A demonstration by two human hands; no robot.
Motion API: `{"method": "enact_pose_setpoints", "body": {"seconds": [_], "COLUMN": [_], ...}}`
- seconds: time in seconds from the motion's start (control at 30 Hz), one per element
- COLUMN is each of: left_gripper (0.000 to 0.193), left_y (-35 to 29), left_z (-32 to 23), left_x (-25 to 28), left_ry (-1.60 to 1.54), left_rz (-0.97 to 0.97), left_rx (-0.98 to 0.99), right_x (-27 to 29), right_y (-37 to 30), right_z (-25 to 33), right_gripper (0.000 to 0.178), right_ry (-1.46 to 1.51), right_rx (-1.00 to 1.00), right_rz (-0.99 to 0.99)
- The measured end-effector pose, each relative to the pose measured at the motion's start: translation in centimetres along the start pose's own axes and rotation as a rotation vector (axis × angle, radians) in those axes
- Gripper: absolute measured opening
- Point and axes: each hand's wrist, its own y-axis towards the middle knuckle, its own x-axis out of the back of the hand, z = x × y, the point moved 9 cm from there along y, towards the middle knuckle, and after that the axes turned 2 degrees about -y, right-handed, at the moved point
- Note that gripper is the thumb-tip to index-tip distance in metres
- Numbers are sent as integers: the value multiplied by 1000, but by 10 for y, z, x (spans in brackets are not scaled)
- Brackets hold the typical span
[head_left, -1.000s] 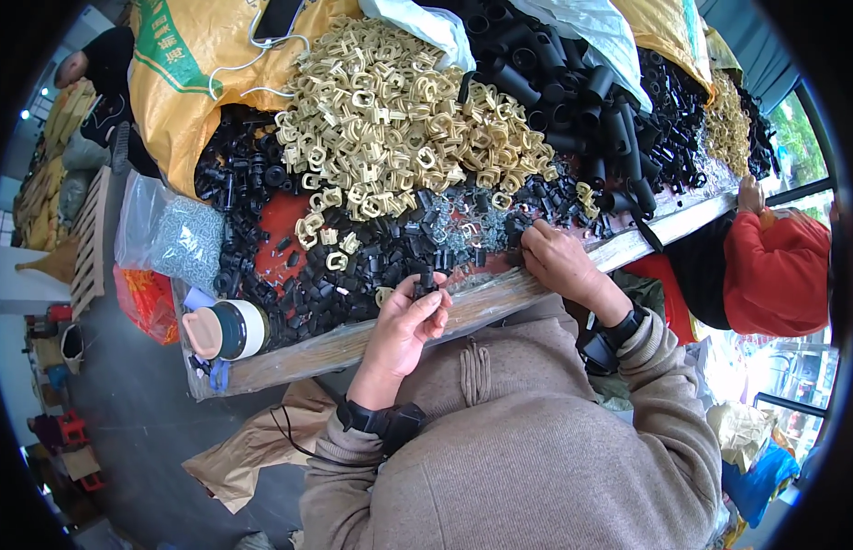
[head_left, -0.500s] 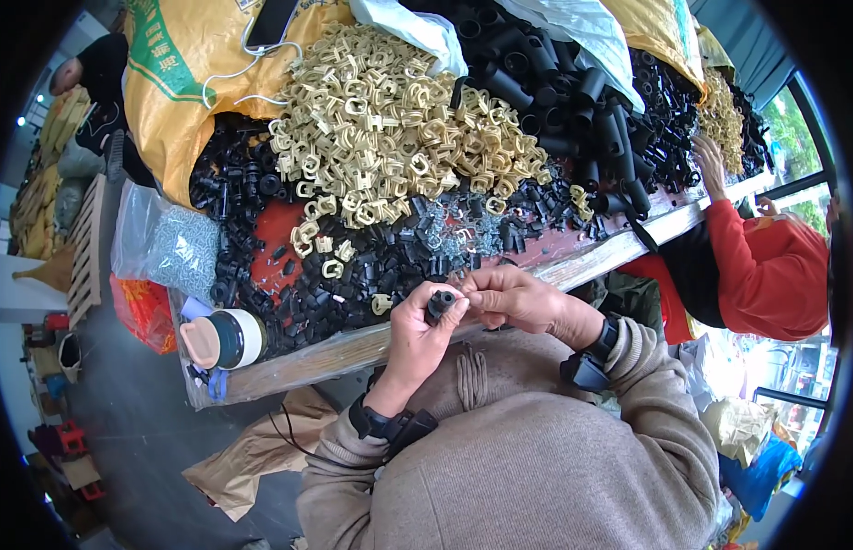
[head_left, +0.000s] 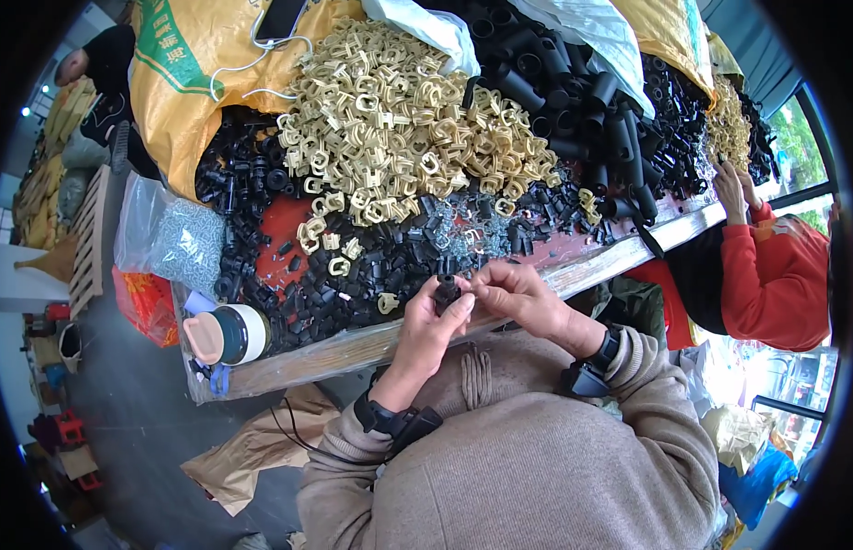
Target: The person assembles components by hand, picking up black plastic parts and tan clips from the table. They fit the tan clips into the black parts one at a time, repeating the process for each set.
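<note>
Near the table's front edge, my left hand is closed round a small black plastic fitting with a round end. Close against its right side, my right hand pinches with thumb and forefinger; what lies between those fingertips is too small to make out. Just beyond my hands lie small black plastic pieces and a scatter of tiny silvery metal parts. Behind these rises a large heap of cream plastic clips.
Black tubes are piled at the back right. At the left stand a clear bag of small metal parts and a lidded cup. A yellow sack and phone lie behind. A co-worker in red works at right.
The black fitting has tipped more upright in my left hand and shifted slightly right. My right hand remains beside it. The co-worker's hands have come together over the table.
</note>
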Motion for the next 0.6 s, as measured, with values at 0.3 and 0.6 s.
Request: {"method": "enact_pose_setpoints", "body": {"seconds": [0.3, 0.6], "left_gripper": [30, 29], "left_y": [-5, -6], "left_z": [12, 24], "left_x": [-15, -3], "left_ry": [-358, -190], "left_rz": [53, 70], "left_rx": [227, 215], "right_x": [-5, -38], "right_y": [-17, -31], "right_z": [68, 81], "right_gripper": [12, 19], "right_ry": [-971, -1340], "right_rx": [481, 748], "right_rz": [-122, -100]}}
